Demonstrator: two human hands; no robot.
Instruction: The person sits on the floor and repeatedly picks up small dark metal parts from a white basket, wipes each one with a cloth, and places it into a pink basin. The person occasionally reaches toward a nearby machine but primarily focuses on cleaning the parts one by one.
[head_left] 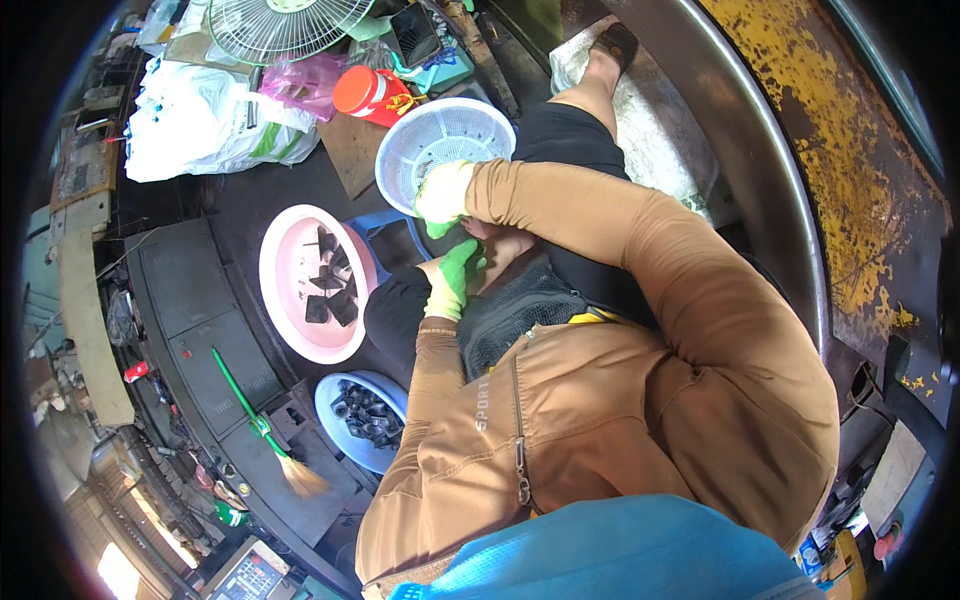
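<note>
My left hand (457, 279), in a bright green and pale yellow glove, is in front of my lap with its fingers curled. Just beyond it, my right hand (443, 197), in a pale yellow glove, overlaps the near rim of a light blue mesh basket (398, 150). Its fingers bend downward, closed, toward the left hand. Whatever either hand grips is hidden or too small to make out. Dark specks lie inside the basket. A bare foot (507, 246) shows beside the left hand. Left of the hands, a pink basin (283, 325) contains several black angular pieces (330, 285).
A blue plastic frame (375, 222) stands between basin and basket. Nearer me, a light blue basin (333, 432) holds small black parts (368, 414). A red jug (362, 94), white bags (190, 125) and a fan (285, 28) are beyond. A green-handled broom (262, 425) lies left.
</note>
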